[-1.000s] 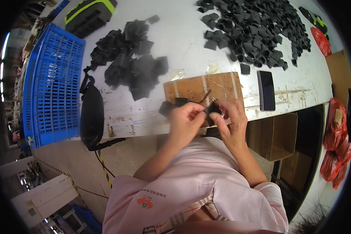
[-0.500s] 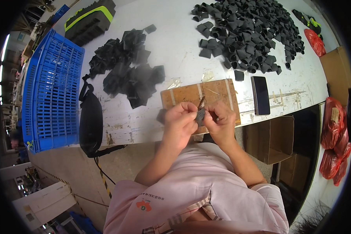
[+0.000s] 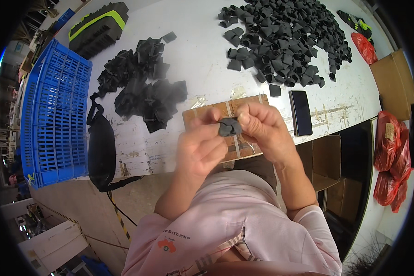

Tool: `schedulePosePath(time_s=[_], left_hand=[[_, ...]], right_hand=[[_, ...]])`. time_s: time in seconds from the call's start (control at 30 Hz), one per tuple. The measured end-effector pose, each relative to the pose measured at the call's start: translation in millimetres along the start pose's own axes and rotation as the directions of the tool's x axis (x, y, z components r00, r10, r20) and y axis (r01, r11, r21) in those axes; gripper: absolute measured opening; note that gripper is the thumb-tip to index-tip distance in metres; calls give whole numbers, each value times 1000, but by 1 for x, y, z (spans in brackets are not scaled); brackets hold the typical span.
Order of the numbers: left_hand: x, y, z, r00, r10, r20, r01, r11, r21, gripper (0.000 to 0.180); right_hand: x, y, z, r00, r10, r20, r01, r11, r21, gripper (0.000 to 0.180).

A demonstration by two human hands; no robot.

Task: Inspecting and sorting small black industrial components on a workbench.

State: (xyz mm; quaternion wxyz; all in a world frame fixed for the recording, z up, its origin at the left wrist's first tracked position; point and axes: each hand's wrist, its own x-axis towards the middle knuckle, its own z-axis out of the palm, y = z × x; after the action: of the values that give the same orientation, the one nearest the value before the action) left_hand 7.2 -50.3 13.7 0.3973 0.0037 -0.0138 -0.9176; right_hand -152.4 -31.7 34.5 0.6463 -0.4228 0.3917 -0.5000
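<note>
Between my two hands, above a brown board (image 3: pixel 188 118), is a small dark grey fabric piece (image 3: pixel 229 127), folded or curled. My left hand (image 3: pixel 200 146) grips its left side; whether the index fingertip is inside the piece or against it, I cannot tell. On the other side, my right hand (image 3: pixel 267 131) pinches the piece between thumb and fingers. Flat dark fabric pieces (image 3: pixel 149 99) lie in a loose pile to the left. At the far right spreads a large heap of similar pieces curled into loops (image 3: pixel 280 41).
A dark phone (image 3: pixel 301 113) lies right of the board. Along the left stand a blue plastic crate (image 3: pixel 55 115) and a black pouch (image 3: pixel 102 149). A grey stack with a yellow-green band (image 3: pixel 99 30) is at the back left. Red bags (image 3: pixel 391 156) and cardboard boxes (image 3: pixel 393 78) are at the right.
Both hands have risen slightly off the board with the fabric piece, which has turned and shows more. A thin pointed brown thing seen between the hands is now out of sight.
</note>
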Motion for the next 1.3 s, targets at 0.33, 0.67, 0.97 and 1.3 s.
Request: schedulePosePath(time_s=[0.33,0.67,0.97,1.3], left_hand=[[0,-8,-18,949,218,-226,-82,866,493,21],[13,-7,2,756,442,482,-366,-324,872,14],[0,-16,-2,725,689,22,-394,388,833,8],[-6,-14,-14,736,674,62,-356,308,882,6]], right_hand=[[3,31,-16,998,-3,-59,-18,938,-345,23],[-13,17,5,757,-647,93,387,329,-861,43],[-2,13,8,675,-716,178,434,190,-881,25],[0,18,-5,738,-619,267,447,154,-881,23]])
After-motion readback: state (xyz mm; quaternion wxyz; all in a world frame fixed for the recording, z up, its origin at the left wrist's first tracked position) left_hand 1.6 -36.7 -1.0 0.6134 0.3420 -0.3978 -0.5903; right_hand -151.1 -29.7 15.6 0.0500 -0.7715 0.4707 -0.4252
